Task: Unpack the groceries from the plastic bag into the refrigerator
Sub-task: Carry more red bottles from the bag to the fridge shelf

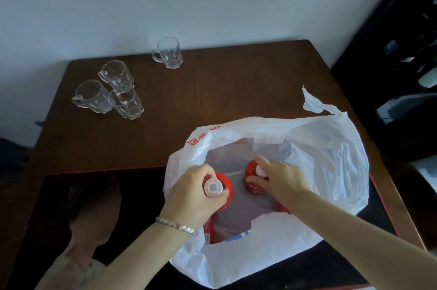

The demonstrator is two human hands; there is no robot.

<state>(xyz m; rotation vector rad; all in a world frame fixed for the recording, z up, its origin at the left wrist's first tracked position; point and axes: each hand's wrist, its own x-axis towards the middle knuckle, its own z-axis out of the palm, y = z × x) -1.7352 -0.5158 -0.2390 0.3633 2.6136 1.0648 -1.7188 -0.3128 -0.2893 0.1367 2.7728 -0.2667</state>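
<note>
A white plastic bag (326, 159) with red print stands open on the brown table (212, 91), near its front right. Inside stand two red bottles with pale caps. My left hand (189, 195) grips the neck of the left bottle (225, 187), whose cap with a printed code faces up. My right hand (281, 178) closes its fingers around the cap of the right bottle (251, 171). Both bottles are still down in the bag. A bracelet circles my left wrist.
Several clear glass mugs stand on the table's far left, three grouped (108, 93) and one apart (169, 52) near the wall. A dark glossy panel (82, 207) covers the table's front. Dark furniture with items (411, 77) stands to the right.
</note>
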